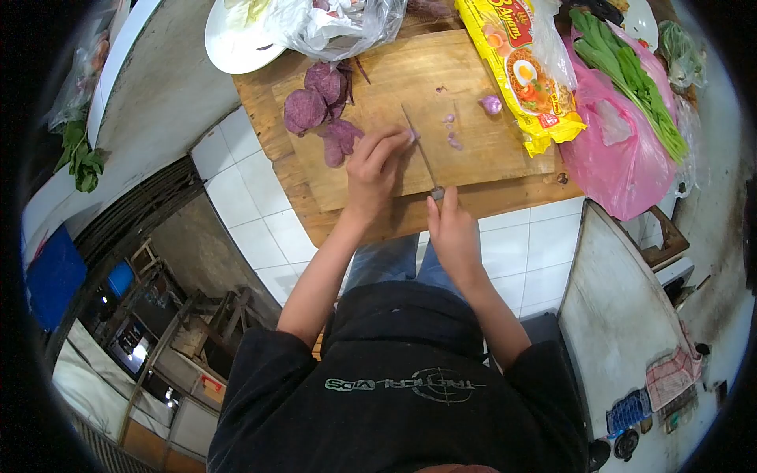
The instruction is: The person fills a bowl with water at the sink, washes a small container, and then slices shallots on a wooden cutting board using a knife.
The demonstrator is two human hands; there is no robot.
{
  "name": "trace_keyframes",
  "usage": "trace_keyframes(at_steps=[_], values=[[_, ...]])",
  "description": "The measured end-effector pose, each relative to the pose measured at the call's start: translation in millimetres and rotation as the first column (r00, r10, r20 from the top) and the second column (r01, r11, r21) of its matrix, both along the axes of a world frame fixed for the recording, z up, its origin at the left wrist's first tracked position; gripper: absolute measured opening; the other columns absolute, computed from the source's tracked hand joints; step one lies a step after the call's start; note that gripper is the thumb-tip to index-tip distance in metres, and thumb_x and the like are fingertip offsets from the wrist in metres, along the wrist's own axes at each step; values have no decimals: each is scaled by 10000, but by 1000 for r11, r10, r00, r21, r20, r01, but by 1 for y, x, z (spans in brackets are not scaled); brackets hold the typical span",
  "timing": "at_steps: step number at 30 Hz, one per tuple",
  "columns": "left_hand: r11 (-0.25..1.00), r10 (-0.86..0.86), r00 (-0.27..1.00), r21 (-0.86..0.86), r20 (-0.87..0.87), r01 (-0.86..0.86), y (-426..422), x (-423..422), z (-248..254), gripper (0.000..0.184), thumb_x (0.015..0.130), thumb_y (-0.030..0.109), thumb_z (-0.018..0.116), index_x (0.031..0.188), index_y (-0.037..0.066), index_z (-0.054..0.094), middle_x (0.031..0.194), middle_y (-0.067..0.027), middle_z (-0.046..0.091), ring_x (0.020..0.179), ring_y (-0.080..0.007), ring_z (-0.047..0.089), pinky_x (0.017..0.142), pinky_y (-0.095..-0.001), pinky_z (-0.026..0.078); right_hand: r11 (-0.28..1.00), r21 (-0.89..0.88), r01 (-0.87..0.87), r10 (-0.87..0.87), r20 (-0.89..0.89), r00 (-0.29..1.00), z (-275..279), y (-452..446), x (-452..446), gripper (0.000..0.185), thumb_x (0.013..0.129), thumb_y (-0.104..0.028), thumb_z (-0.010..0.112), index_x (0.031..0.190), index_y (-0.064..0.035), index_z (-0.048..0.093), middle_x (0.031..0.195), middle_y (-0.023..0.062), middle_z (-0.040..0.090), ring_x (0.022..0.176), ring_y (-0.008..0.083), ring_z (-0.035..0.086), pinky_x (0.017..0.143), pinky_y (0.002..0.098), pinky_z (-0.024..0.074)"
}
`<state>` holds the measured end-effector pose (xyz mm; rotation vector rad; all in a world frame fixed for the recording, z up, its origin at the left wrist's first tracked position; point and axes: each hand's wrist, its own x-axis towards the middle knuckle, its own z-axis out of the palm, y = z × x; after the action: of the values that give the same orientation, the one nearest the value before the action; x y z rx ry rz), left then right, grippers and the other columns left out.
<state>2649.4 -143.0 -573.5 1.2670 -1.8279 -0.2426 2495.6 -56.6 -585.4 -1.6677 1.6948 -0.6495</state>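
Shallot piece [412, 136], one, sits on the single cutting board [394, 75], pinched in the left hand's [374, 169] grip; the right hand's [454, 229] grip is closed around one knife [426, 164]. One whole bulb [490, 104] lies near one yellow packet [520, 67], with at least three purple tubers [305, 111] left and one pink bag [603, 162] right.

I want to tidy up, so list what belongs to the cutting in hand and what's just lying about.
Seems part of the job:
knife, in the right hand
left hand, beside the blade
board
shallot
small pieces

Seems just lying about:
noodle pack
pink bag
greens
plate
purple chunks, though their role is unclear
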Motion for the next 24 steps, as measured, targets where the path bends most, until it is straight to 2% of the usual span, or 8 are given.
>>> trace_keyframes(at_steps=[2, 4, 7, 11, 13, 24], values=[[1000, 21, 1000, 10, -19, -21, -2, -3, -3, 188, 806, -14, 728, 984, 44, 708, 999, -82, 705, 898, -249, 675, 765, -319, 504, 1000, -24, 5, -6, -27, 1000, -6, 5, -6, 266, 996, -226, 564, 1067, 10, 466, 708, 271, 634, 661, 470, 639, 532, 532, 506], [1000, 16, 1000, 18, -20, -16, -2, -3, -5, 197, 799, -14, 729, 986, 46, 709, 997, -91, 694, 904, -273, 672, 766, -350, 518, 999, -36, 2, -3, -27, 1000, -7, 10, -15, 267, 997, -226, 562, 1072, 13, 468, 715, 274, 636, 668, 473, 640, 535, 527, 509], [1000, -7, 1000, 23, -12, 7, -5, -3, -4, 207, 795, -16, 727, 990, 52, 713, 999, -92, 688, 912, -282, 668, 769, -363, 523, 998, -5, 55, -54, 102, 993, -10, 12, -15, 270, 999, -224, 556, 1080, 17, 466, 715, 277, 634, 682, 477, 641, 538, 524, 510], [999, -37, 999, 25, 16, 37, -7, -2, -6, 220, 792, -21, 722, 998, 57, 716, 1000, -87, 686, 920, -279, 662, 769, -363, 518, 998, 32, 59, -64, 152, 986, 1, 10, -9, 266, 1006, -218, 542, 1089, 22, 467, 715, 279, 632, 700, 482, 641, 547, 526, 509], [999, -33, 999, 22, 11, 33, -7, -2, -6, 194, 804, 3, 734, 989, 59, 720, 1000, -75, 698, 905, -250, 667, 769, -333, 497, 999, 24, 48, -51, 166, 985, 3, 11, -5, 263, 1010, -214, 536, 1093, 24, 465, 717, 279, 632, 708, 484, 640, 554, 530, 508], [999, -38, 999, 13, 23, 38, -6, 8, -12, 193, 806, 6, 735, 990, 63, 723, 995, -70, 701, 892, -242, 666, 759, -324, 482, 999, 45, 29, -35, 156, 987, 4, 14, 2, 254, 1011, -207, 532, 1086, 24, 458, 707, 279, 630, 684, 484, 632, 543, 533, 500]])
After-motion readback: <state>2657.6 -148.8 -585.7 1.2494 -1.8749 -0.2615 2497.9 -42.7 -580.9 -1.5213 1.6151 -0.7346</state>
